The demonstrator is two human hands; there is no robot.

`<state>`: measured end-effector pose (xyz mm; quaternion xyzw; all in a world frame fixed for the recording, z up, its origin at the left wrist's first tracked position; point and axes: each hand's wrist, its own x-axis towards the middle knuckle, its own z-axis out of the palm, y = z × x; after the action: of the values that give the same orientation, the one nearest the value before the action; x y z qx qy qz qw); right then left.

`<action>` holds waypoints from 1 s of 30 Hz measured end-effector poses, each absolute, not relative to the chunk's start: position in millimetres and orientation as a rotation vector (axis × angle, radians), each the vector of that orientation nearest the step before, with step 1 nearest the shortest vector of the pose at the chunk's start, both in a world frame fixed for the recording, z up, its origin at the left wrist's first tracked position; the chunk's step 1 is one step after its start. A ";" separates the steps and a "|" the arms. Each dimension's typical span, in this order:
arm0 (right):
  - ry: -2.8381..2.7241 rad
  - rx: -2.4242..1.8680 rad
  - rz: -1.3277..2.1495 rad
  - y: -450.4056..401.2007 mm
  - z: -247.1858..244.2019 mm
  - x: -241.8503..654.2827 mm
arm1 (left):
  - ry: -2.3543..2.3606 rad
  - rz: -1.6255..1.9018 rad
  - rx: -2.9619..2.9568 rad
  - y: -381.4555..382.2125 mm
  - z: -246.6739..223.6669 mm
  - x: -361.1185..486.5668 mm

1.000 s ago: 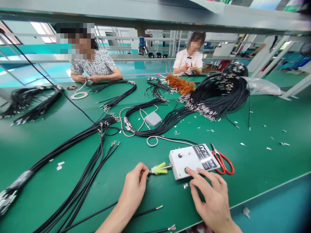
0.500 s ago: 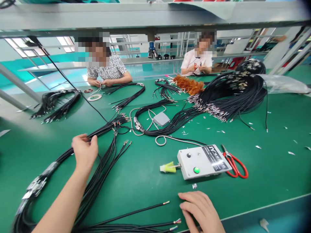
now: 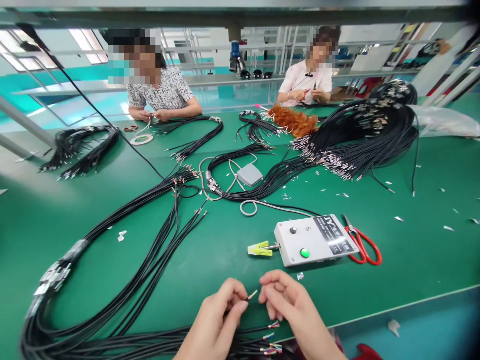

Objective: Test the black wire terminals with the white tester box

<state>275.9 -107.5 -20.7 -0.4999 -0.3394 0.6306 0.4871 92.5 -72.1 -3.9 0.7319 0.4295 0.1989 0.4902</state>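
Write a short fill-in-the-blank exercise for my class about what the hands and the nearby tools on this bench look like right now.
1. The left hand and right hand pinch the stripped end of a black wire ______ them.
2. The button on the white box is ______.
3. The scissors beside the box have ______ handles.
4. The table mat is ______.

Missing words: between; green; red; green

A green worktop [image 3: 393, 250] fills the room's foreground; above it runs a grey metal beam [image 3: 240, 15], beyond it teal walls and bright windows [image 3: 86, 47].
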 end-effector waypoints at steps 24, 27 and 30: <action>-0.589 -1.014 1.833 -88.5 -4.7 256.8 | 1.103 0.739 1.739 -77.5 -0.6 92.7; -0.683 -1.031 1.783 -96.5 -11.2 254.4 | 1.159 0.774 1.691 -79.1 1.1 94.0; -0.661 -1.045 1.758 -99.6 -12.3 258.6 | 1.179 0.794 1.653 -79.6 4.2 94.9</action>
<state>258.6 -99.6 -12.3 -0.4275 -0.2704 0.7194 0.4759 94.9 -79.6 4.2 0.6723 0.4795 0.3230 0.4623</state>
